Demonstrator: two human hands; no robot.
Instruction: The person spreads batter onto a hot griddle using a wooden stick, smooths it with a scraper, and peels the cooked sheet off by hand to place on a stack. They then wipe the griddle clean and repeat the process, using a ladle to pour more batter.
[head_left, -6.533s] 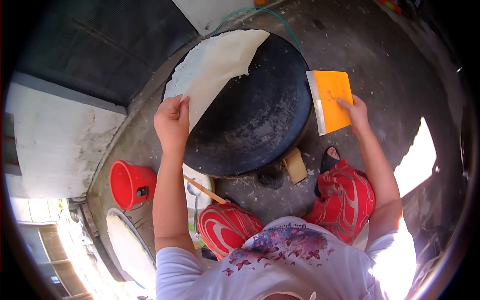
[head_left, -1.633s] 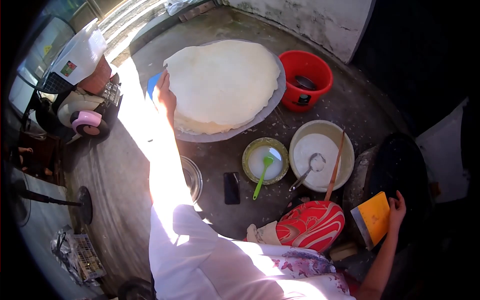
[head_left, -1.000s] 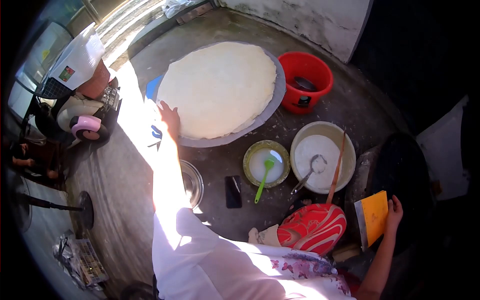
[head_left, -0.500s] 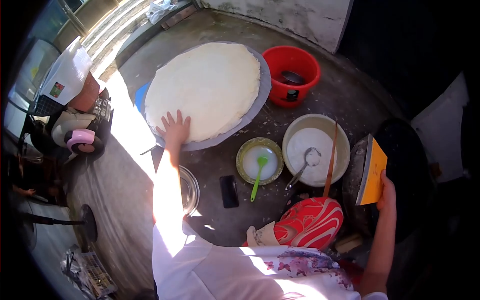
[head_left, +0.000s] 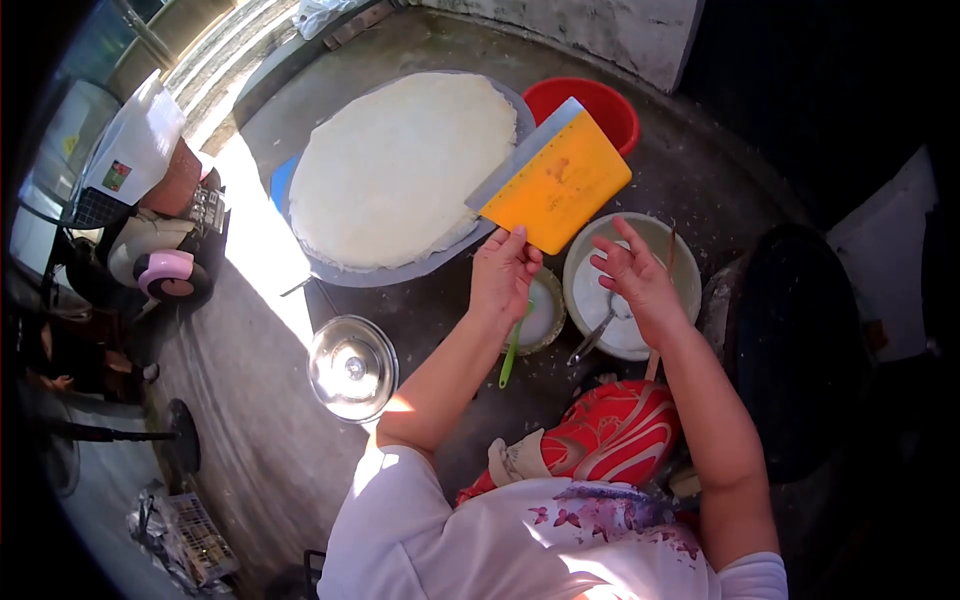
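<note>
My left hand (head_left: 503,278) grips the lower left corner of a yellow scraper (head_left: 560,185) with a metal blade edge. The scraper is tilted, its blade facing the stack of thin pale flatbread sheets (head_left: 400,170) on a round grey board. My right hand (head_left: 640,285) is empty, with fingers spread, above a cream bowl (head_left: 690,290) of white batter. A metal ladle (head_left: 592,342) rests in that bowl. Below my left hand, a smaller bowl (head_left: 545,318) holds whitish liquid and a green spoon (head_left: 510,362), partly hidden by the hand.
A red bucket (head_left: 590,100) stands behind the scraper. A shiny metal lid (head_left: 353,368) lies on the floor at left. The large dark round pan (head_left: 800,350) is at right. A pink-and-white scooter part (head_left: 165,268) and baskets are at far left.
The scraper has passed from my right hand to my left and moved left, over toward the flatbread. My left hand has left the flatbread surface; my right hand has opened and moved left.
</note>
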